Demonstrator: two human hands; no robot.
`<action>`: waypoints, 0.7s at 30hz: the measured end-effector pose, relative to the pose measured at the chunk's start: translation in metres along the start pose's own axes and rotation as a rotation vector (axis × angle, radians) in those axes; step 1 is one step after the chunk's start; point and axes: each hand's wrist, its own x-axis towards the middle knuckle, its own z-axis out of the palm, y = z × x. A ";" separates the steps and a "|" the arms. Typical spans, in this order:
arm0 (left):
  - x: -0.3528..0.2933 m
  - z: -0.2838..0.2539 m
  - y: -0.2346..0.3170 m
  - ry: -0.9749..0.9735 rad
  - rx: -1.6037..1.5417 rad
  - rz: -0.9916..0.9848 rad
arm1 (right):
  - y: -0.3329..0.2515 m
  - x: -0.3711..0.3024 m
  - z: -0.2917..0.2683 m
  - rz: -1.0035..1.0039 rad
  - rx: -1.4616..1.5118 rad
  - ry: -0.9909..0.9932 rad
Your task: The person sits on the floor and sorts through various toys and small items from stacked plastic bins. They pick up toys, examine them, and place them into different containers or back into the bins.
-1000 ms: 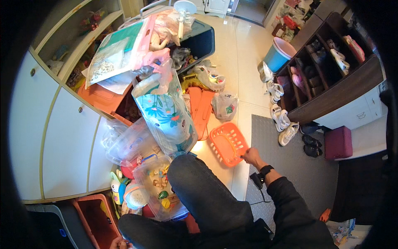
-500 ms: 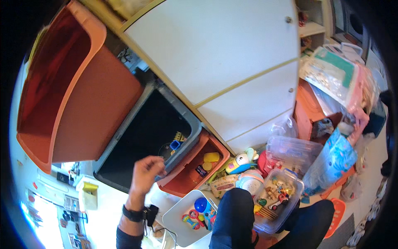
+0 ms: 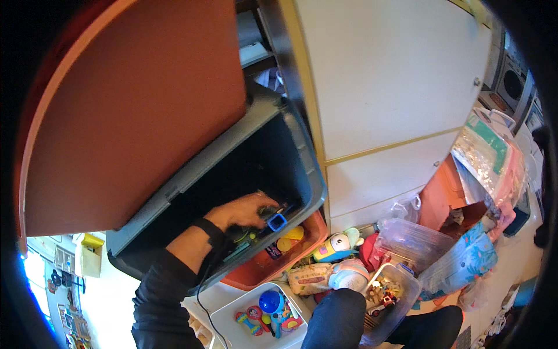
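Hand (L) (image 3: 247,211) in deep grey bin (image 3: 314,185), grip can't tell, fingertips shadowed; blue sq. piece (image 3: 269,223) beside it could get knocked deeper b/c poor light inside

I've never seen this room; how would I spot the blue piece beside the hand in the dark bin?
Start at the white cabinet, then move left to the dark bin. Inside, toward its lower right edge, look beside the left hand for the blue piece. Unlike anything else visible in that bin, it shows a bright, squarish outline around a darker middle.
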 end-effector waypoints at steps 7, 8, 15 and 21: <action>0.009 -0.020 -0.017 -0.058 -0.457 -0.092 | -0.016 0.019 0.004 0.000 -0.058 -0.018; 0.006 -0.027 -0.011 -0.093 -0.468 -0.118 | -0.017 0.022 0.003 -0.005 -0.061 -0.020; -0.022 -0.049 0.085 -0.149 -0.292 0.226 | 0.004 0.030 -0.050 -0.047 -0.043 0.047; -0.070 -0.024 0.125 0.312 0.158 -0.085 | 0.004 0.033 -0.170 -0.276 0.052 0.290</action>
